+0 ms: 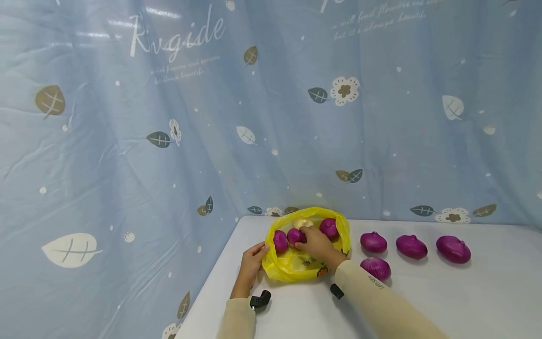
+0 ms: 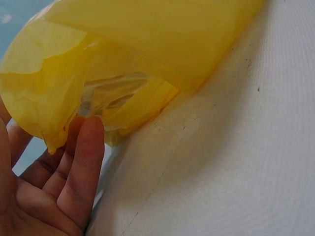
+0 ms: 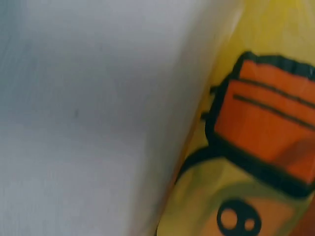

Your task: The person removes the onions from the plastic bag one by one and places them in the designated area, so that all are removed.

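A yellow plastic bag (image 1: 288, 273) stands with its mouth spread wide, holding several purple onions and one pale onion (image 1: 302, 223). My right hand (image 1: 318, 245) reaches inside and grips a purple onion (image 1: 295, 237). On either side of that one lie a purple onion (image 1: 280, 242) to the left and another purple onion (image 1: 329, 228) to the right. At the bag's left rim, my left hand (image 1: 251, 263) pinches the plastic; the left wrist view shows its fingers (image 2: 86, 162) against the crumpled edge. Only the bag's printed side (image 3: 266, 118) fills the right wrist view, with the right hand's fingers out of sight.
Right of the bag, several loose purple onions lie on the white table (image 1: 499, 292); the nearest purple onion (image 1: 376, 269) is close to my right sleeve. A blue patterned curtain (image 1: 288, 117) hangs behind the table and along its left side.
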The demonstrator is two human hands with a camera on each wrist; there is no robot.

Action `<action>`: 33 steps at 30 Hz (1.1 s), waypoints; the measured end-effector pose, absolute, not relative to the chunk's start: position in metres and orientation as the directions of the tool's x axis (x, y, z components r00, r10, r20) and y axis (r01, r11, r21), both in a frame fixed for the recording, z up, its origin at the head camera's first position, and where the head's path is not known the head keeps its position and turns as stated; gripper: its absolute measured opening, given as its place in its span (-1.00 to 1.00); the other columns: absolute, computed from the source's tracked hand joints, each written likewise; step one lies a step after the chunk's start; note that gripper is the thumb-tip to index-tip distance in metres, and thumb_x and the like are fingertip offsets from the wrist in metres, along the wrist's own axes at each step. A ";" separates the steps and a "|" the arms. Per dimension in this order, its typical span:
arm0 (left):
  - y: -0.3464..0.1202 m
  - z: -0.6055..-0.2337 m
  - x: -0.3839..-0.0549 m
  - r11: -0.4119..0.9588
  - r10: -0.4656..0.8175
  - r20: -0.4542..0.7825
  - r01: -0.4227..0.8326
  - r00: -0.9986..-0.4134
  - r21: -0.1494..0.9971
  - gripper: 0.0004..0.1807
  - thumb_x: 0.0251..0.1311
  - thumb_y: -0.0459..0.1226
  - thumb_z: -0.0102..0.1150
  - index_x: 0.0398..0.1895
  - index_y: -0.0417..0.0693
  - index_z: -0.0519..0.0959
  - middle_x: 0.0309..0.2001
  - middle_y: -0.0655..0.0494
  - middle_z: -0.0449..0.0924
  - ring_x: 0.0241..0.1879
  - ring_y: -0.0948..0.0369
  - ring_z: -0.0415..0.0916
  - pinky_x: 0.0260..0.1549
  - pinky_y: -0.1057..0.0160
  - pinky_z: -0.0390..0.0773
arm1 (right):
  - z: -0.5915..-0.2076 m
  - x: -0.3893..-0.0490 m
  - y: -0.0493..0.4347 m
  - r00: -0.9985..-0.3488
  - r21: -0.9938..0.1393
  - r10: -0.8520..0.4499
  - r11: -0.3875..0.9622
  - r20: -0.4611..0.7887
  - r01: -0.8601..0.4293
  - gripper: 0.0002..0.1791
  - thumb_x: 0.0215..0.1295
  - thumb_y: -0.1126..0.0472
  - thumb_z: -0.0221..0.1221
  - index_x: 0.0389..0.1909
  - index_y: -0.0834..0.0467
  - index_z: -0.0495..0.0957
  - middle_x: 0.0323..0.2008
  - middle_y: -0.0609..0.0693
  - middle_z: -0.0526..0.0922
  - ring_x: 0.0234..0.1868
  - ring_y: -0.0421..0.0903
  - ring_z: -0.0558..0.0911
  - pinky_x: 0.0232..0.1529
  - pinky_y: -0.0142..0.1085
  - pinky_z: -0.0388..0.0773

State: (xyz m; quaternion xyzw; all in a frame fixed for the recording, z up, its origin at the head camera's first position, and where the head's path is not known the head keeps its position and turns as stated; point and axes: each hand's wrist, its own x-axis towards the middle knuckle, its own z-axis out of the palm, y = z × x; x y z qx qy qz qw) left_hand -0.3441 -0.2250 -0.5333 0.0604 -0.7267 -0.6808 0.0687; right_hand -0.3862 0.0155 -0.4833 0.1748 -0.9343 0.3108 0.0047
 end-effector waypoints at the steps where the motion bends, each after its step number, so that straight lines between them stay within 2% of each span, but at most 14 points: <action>1: -0.225 -0.533 -0.344 0.067 -0.179 0.021 0.009 -0.984 0.998 -0.38 0.16 0.05 0.31 0.18 -0.16 0.57 -0.06 -0.02 0.59 -0.25 0.21 0.55 -0.30 0.34 0.61 | -0.484 -0.385 0.014 -0.943 -0.579 -0.309 0.750 0.119 -0.319 -0.28 0.24 -0.06 0.31 0.33 0.21 0.36 0.18 0.17 0.48 0.15 0.13 0.50 0.15 0.04 0.44; 8: -0.224 -0.534 -0.344 0.047 -0.163 0.037 0.030 -0.986 0.998 -0.40 0.16 0.02 0.34 0.15 -0.19 0.58 -0.12 -0.02 0.59 -0.28 0.20 0.56 -0.34 0.31 0.61 | -0.486 -0.381 0.015 -0.957 -0.578 -0.270 0.766 0.106 -0.281 -0.30 0.31 -0.03 0.25 0.35 0.24 0.33 0.16 0.18 0.52 0.15 0.12 0.51 0.16 0.02 0.44; 12: -0.226 -0.536 -0.345 0.059 -0.171 0.051 0.042 -0.984 0.997 -0.43 0.18 0.00 0.32 0.14 -0.18 0.59 -0.10 -0.02 0.60 -0.26 0.21 0.56 -0.32 0.33 0.61 | -0.485 -0.379 0.022 -0.953 -0.606 -0.296 0.747 0.065 -0.273 -0.30 0.32 -0.02 0.22 0.40 0.16 0.30 0.19 0.12 0.52 0.13 0.06 0.52 0.16 0.01 0.45; 16: -0.227 -0.537 -0.345 0.058 -0.165 0.071 0.062 -0.984 0.996 -0.45 0.20 -0.03 0.31 0.14 -0.22 0.58 -0.08 -0.05 0.60 -0.21 0.20 0.57 -0.26 0.30 0.62 | -0.483 -0.373 0.034 -0.933 -0.611 -0.351 0.723 0.077 -0.322 -0.34 0.33 0.02 0.22 0.39 0.14 0.32 0.17 0.10 0.54 0.11 0.04 0.53 0.14 0.00 0.46; 22: -0.225 -0.534 -0.346 0.052 -0.135 0.049 0.043 -0.990 0.998 -0.39 0.15 0.04 0.33 0.16 -0.18 0.58 -0.02 -0.06 0.59 -0.17 0.17 0.57 -0.21 0.26 0.62 | -0.480 -0.364 0.047 -0.912 -0.573 -0.400 0.728 0.092 -0.377 -0.34 0.30 0.08 0.27 0.39 0.10 0.32 0.07 0.12 0.50 0.08 0.08 0.53 0.14 0.06 0.44; 27: -0.225 -0.534 -0.345 0.072 -0.157 0.028 0.017 -0.987 0.997 -0.39 0.17 0.04 0.31 0.17 -0.15 0.57 0.05 -0.06 0.57 -0.16 0.19 0.56 -0.21 0.30 0.61 | -0.479 -0.361 0.049 -0.912 -0.586 -0.404 0.725 0.066 -0.363 -0.34 0.27 -0.01 0.29 0.36 0.01 0.36 0.11 0.10 0.42 0.07 0.06 0.51 0.13 0.08 0.45; 33: -0.226 -0.533 -0.344 0.082 -0.165 0.035 0.022 -0.986 0.996 -0.42 0.21 0.02 0.29 0.19 -0.15 0.56 0.03 -0.04 0.57 -0.20 0.21 0.53 -0.26 0.32 0.59 | -0.483 -0.359 0.045 -0.906 -0.633 -0.416 0.681 0.079 -0.368 -0.42 0.25 -0.11 0.28 0.23 0.02 0.44 0.09 0.03 0.53 0.08 0.01 0.51 0.15 0.02 0.44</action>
